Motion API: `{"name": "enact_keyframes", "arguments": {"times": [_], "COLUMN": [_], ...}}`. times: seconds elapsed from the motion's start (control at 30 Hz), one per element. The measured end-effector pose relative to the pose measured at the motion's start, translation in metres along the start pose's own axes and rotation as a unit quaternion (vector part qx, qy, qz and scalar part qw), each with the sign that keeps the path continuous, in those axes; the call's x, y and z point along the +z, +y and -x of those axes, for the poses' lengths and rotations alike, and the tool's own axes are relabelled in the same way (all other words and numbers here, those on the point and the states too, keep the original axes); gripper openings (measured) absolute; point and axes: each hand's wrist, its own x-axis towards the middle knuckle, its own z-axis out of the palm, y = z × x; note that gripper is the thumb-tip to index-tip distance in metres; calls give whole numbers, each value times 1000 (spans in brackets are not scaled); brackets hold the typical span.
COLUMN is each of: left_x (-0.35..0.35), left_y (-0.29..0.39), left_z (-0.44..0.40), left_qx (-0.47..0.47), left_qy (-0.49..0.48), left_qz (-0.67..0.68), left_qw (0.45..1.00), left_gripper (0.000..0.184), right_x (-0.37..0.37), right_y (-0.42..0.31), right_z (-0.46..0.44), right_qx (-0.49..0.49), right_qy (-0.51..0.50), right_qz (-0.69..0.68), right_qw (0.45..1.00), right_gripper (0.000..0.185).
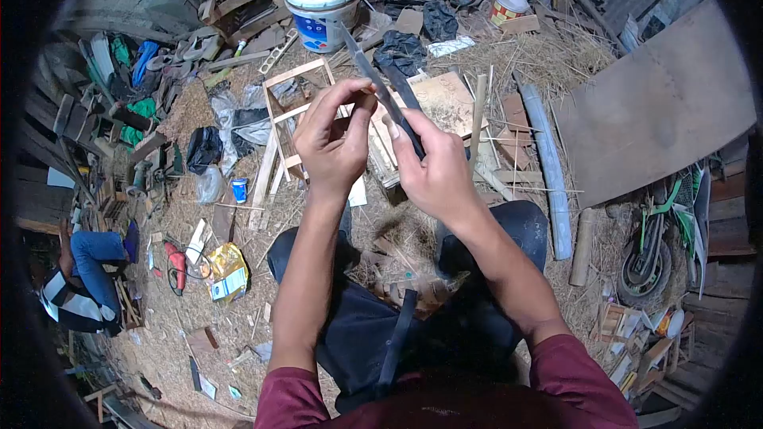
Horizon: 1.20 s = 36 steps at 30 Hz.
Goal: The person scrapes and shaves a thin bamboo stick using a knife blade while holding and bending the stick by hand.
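A long-bladed knife [372, 71] slants up and away in front of me, its tip near the big bucket. My right hand [435, 171] is closed round its dark handle, with the thumb laid along it. My left hand [335, 139] is curled, thumb and forefinger brought together right beside the blade. Whatever those fingertips pinch, if anything, is too small to make out. Below and beyond the knife lie a light wooden board [447, 103] and an open frame of wooden strips [274, 103].
A white bucket [322, 4] stands ahead. To the left are a red power tool [175, 266], a blue cup [239, 189], a yellow packet [229, 270] and a seated person [99, 250]. A large panel [656, 103] and a wheel [645, 266] are right. Shavings cover the ground.
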Motion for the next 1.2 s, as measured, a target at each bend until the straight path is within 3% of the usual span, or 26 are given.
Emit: {"name": "enact_keyframes", "arguments": {"times": [0.17,0.3,0.57,0.73,0.87,1.07,1.2], "left_x": [-3,-10,-24,-28,-30,-13,1], "left_y": [-2,0,-12,-30,-31,-9,-3], "left_z": [-1,-3,-4,0,-1,-5,-4], "left_qx": [-15,-14,-30,-25,-90,-19,18], "left_qy": [4,1,50,44,37,-8,-30], "left_qz": [8,-41,-55,-62,-82,-168,-144], "left_qw": [1000,999,997,997,992,986,989], "left_gripper": [26,26,30,17,12,10,10], "right_x": [3,13,27,25,22,16,9], "right_y": [17,46,75,81,67,33,16], "right_z": [3,-2,5,3,-2,-4,-11], "right_qx": [0,69,82,87,69,39,43], "right_qy": [-2,-81,-71,-89,-72,-62,-37], "right_qz": [3,96,89,82,35,11,14], "right_qw": [1000,990,990,989,994,997,998], "right_gripper": [21,22,22,23,25,26,25]}}
